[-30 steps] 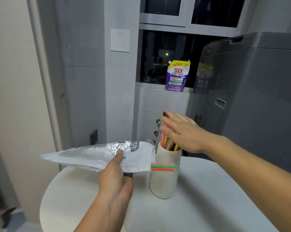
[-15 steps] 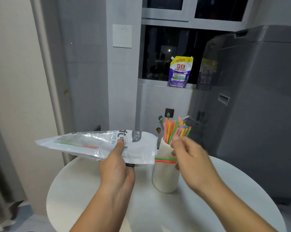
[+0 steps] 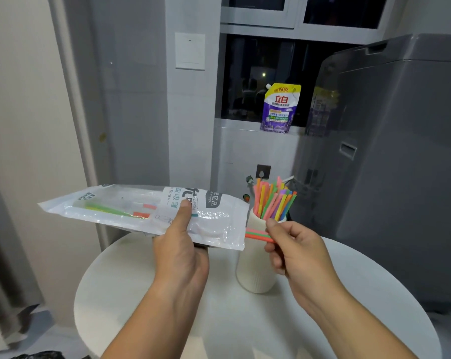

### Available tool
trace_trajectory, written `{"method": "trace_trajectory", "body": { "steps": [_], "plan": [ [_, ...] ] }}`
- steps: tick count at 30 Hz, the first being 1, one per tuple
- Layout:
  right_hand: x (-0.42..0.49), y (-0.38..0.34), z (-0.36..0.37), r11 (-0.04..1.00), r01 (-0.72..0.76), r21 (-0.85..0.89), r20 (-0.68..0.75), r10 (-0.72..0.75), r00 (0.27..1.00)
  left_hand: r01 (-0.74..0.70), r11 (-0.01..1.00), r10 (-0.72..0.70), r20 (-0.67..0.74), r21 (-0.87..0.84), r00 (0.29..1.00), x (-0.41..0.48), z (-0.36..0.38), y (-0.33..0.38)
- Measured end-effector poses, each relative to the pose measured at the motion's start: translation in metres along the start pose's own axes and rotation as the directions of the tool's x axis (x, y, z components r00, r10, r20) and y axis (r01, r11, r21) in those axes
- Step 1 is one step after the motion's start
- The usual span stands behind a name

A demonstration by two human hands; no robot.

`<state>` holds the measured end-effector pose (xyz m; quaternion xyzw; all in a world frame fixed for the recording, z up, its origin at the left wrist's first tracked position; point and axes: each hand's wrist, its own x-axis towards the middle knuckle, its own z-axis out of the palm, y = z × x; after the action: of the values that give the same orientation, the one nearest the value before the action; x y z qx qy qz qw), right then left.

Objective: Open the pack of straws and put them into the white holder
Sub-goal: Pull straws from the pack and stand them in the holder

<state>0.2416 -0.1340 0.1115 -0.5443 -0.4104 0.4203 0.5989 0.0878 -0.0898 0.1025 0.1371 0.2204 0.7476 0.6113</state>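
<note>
round white desk (image 3: 322,320), set beside a grey appliance (image 3: 387,151), carries the white holder (image 3: 255,275). the holder stands upright and is already packed with coloured straws (image 3: 273,200).

state of the hands:
- left hand (image 3: 180,252): grasps the pack (image 3: 115,206) from below, thumb pressed on top. the pack is held level above the desk, its open end just beside the holder rim.
- right hand (image 3: 294,250): thumb and fingers pinch the protruding straws (image 3: 255,234) at the open end of the pack.

further straws (image 3: 110,209) lie deep in the closed end of the pack.

probable faults from this position:
- the pinch covers only the straw tips. an uneven pull may leave one straw behind or drop it onto the desk or the floor.
- the holder is crowded. new straws pushed in at an angle may bend, or lift and scatter those already seated.
- the holder is tall and narrow. a knock from the right hand or the pack edge may tip it.
- the deep straws are beyond easy reach. tilting the pack sharply may spill them past the holder.
</note>
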Motion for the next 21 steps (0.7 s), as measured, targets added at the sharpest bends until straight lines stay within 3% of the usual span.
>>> {"method": "trace_trajectory", "body": {
  "steps": [5, 14, 21],
  "plan": [
    [-0.001, -0.004, 0.001, 0.971, -0.089, 0.222, 0.040, 0.082, 0.996, -0.002, 0.999, 0.003, 0.017, -0.034, 1.000, -0.001, 0.001, -0.003],
    [-0.002, 0.004, 0.015, 0.769, -0.194, 0.609, 0.092, 0.174, 0.980, -0.004, 0.999, 0.005, 0.022, -0.046, 1.000, -0.001, 0.002, -0.004],
    [-0.001, 0.015, 0.024, 0.838, -0.150, 0.525, 0.047, 0.148, 0.988, 0.009, 1.000, -0.008, 0.033, -0.022, 0.999, -0.003, 0.003, -0.010]
  ]
}}
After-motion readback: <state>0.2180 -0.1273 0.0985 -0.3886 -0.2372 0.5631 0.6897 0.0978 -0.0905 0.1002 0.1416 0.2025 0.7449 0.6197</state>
